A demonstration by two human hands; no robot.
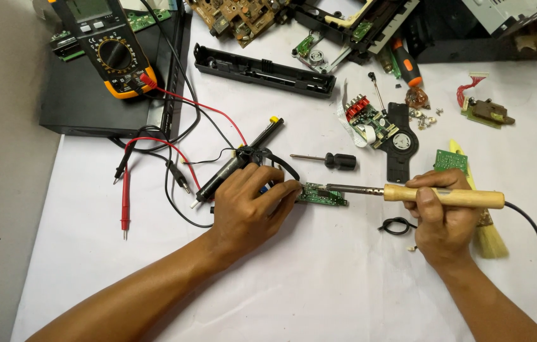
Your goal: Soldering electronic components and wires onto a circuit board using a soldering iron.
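Wooden-handled iron on a small green board

Wood, pale and smooth, forms the round handle of the soldering iron (443, 197), which the right hand (440, 218) holds with its grip closed around it; a dark cord trails off toward 4 o'clock. Its slim metal shaft points toward 9 o'clock, the tip meeting a small green circuit board (321, 194), a narrow rectangle studded with tiny parts, lying flat near the middle of the white cloth-covered surface (319, 285). The left hand (247, 204) rests at the board's 9 o'clock end, fingertips touching its edge, grip curled over a black tubular desoldering pump (238, 162) with a yellow cap. A black-handled screwdriver (333, 160) lies just beyond, at 12 o'clock. At 10 o'clock stands an orange-edged multimeter (108, 47) with red and black leads.
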